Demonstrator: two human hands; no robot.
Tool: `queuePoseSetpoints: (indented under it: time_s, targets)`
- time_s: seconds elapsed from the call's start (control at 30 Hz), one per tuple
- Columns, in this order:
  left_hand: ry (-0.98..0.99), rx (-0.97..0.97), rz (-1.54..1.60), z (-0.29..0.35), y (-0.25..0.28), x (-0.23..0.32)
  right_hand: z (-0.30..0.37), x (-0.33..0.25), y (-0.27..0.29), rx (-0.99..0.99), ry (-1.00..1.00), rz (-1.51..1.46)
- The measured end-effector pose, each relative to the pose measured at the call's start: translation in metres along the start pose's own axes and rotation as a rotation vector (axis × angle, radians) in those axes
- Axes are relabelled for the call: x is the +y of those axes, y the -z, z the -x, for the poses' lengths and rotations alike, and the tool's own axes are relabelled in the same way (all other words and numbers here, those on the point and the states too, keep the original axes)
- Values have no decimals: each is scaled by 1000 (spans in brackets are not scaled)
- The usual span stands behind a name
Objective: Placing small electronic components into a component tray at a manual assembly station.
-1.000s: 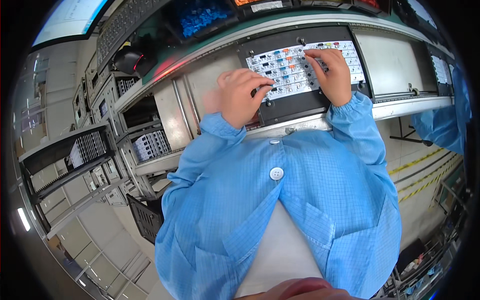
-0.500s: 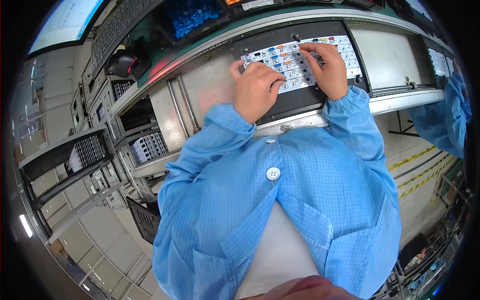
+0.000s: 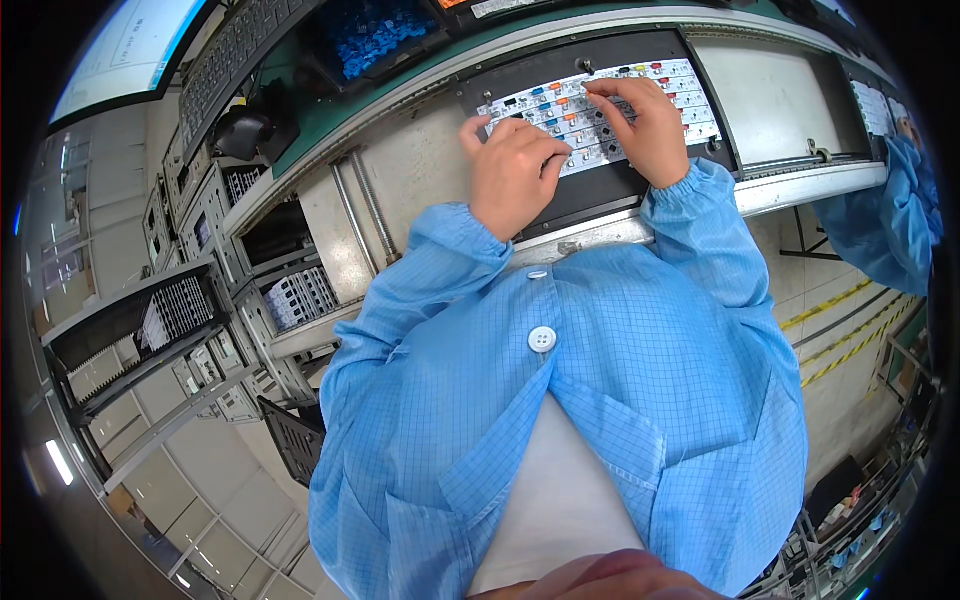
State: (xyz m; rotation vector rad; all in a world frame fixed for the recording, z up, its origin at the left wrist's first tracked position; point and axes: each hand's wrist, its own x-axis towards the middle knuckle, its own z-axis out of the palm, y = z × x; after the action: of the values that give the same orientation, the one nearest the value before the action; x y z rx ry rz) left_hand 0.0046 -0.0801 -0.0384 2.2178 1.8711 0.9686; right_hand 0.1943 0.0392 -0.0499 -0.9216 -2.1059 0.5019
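Note:
A white circuit board panel (image 3: pixel 697 98) with rows of blue, orange, black, yellow and red components lies in a black fixture tray (image 3: pixel 590 203) in front of me. My left hand (image 3: pixel 515 175) is over the panel's left part. Its fingers are curled, with thumb and index finger close together near the board; anything between them is hidden. My right hand (image 3: pixel 648 128) is over the middle of the panel, thumb and index finger pinched at the upper rows. Whatever the pinch holds is too small to make out.
Bins of blue parts (image 3: pixel 385 40) stand behind the rail, beside a keyboard (image 3: pixel 232 70), a mouse (image 3: pixel 243 133) and a monitor (image 3: pixel 125 50). Metal rods (image 3: pixel 362 210) cross the line at left. At right are another board panel (image 3: pixel 872 108) and a person's blue sleeve (image 3: pixel 880 225).
The view has shifted slightly. My right hand's fingertips have moved a little left on the board, while my left hand stays nearly in place. The red glow by the mouse has gone.

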Motion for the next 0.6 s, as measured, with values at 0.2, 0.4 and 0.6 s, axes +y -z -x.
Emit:
queuePoseSetpoints:
  time_s: [0.2, 0.4, 0.6]
  targets:
    - [-56, -30, -30, 5, 3, 4, 4, 1, 7, -119, -67, -74]
    - [-86, -41, -13, 14, 1, 4, 3, 7, 8, -216, 232, -13]
    - [-93, -51, -13, 12, 3, 6, 4, 2, 12, -221, 229, 58]
